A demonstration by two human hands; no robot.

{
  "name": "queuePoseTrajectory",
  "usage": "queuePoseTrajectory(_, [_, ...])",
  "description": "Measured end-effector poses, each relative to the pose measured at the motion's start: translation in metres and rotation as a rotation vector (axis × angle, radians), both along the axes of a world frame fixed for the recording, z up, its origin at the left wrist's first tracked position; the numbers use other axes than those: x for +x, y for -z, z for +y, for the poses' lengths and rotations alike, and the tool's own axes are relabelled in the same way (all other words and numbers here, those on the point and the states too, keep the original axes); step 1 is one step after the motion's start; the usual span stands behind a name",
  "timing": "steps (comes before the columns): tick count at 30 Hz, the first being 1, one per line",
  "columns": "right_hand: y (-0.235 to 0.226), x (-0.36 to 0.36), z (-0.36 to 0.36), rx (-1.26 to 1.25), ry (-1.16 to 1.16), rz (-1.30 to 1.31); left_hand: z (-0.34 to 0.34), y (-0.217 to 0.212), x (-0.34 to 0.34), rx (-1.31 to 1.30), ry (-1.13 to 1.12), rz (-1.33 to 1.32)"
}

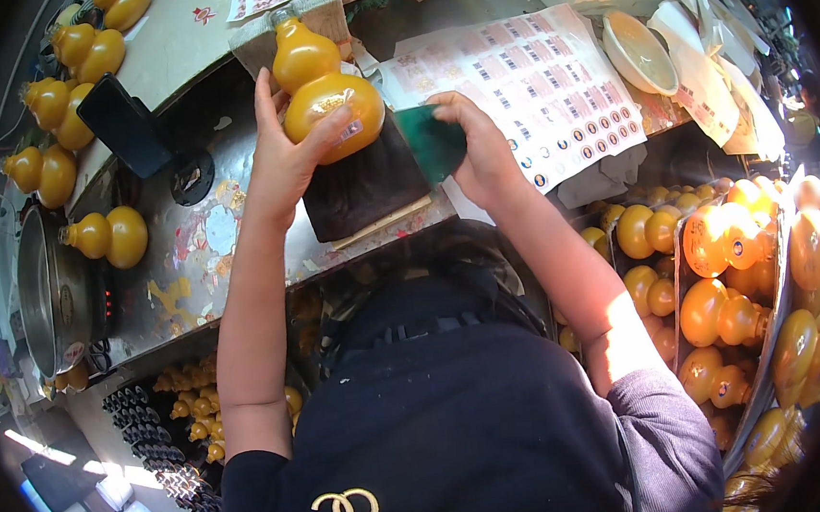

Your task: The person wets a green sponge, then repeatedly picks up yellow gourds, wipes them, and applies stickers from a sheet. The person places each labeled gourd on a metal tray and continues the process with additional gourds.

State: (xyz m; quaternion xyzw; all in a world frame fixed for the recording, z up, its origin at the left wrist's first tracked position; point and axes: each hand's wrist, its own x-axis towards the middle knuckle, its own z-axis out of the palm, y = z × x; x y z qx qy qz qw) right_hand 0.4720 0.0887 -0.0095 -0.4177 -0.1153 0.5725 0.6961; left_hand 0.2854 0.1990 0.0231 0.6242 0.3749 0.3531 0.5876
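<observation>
Gourd [333, 108] in left hand [289, 161], clasped it round the lower bulb over the far edge of a dark pad [362, 192] on the metal bench [178, 241]. Pinched a green sheet [428, 147] in right hand [485, 150], just beside the gourd.

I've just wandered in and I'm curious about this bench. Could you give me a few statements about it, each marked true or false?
1. The left hand holds a yellow gourd-shaped object. True.
2. The right hand holds nothing. False: the right hand grips a flat green piece.
3. A printed sheet lies to the right of the held gourd shape. True.
4. The dark phone-like device stands to the right of both hands. False: it stands to their left.
5. Another yellow gourd shape sits to the left of the left hand. True.
</observation>
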Motion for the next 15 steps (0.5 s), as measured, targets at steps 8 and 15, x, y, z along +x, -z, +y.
queuePoseTrajectory(8, [-0.039, -0.005, 0.023, -0.111, -0.321, -0.778, -0.007, 0.005, 0.005, -0.075, -0.054, -0.086])
queuePoseTrajectory(15, [-0.028, -0.007, 0.053, -0.092, -0.419, -1.115, -0.002, 0.005, 0.005, -0.136, -0.089, -0.113])
